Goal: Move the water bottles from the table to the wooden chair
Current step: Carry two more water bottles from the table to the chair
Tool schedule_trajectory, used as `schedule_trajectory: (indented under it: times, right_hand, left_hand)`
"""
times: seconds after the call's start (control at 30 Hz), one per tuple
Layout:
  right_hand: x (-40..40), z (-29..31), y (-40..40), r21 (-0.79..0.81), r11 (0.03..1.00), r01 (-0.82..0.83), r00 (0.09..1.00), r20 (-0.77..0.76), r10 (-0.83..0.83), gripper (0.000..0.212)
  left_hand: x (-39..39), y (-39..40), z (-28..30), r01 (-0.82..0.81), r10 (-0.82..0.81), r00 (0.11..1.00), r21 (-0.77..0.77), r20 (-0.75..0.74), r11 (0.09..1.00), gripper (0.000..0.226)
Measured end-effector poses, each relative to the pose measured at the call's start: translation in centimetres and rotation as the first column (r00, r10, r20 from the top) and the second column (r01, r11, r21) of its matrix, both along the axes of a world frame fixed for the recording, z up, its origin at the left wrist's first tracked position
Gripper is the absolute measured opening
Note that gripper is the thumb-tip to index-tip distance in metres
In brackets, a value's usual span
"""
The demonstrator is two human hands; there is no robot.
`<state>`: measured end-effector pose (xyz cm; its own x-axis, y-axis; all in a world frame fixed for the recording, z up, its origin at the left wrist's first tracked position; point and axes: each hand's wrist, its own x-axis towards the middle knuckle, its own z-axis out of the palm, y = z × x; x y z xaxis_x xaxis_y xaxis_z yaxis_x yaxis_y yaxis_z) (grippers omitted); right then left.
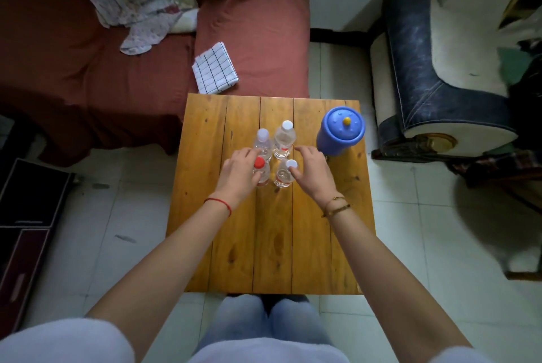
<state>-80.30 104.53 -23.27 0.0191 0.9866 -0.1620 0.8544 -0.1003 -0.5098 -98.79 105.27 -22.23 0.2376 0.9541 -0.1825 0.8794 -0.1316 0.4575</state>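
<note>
Wooden planks form the tabletop (272, 245) at the frame's centre, where four clear water bottles (275, 154) stand upright in a tight square. The left hand (239, 172) curls its fingers (249, 153) around the red-capped bottle (260, 173) at lower left of the group. The right hand (312, 170) hovers with fingers spread, thumb touching the white-capped bottle (286, 175). A blue lidded container (340, 131) stands just right.

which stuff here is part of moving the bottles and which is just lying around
Job: red-capped bottle, three white-capped bottles, wooden table, left hand, right hand.

Lying about: blue lidded container, checked cloth, crumpled cloth.
</note>
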Motion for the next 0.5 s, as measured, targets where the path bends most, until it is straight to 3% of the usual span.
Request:
schedule_trajectory:
  times: [0.27, 0.5]
  right_hand:
    - [-0.8, -5.0, 1.8, -0.181, 0.981, -0.064, 0.998, 0.01, 0.067, 0.039]
    - [-0.5, -6.2, 2.3, -0.127, 0.99, -0.06, 0.998, -0.022, 0.057, 0.024]
  left_hand:
    - [1.1, 2.3, -4.5, -0.01, 0.01, 1.0, -0.097, -0.001, 0.995, 0.039]
    - [1.5, 3.1, -5.6, -0.053, 0.057, 0.998, -0.115, 0.03, 0.992, 0.033]
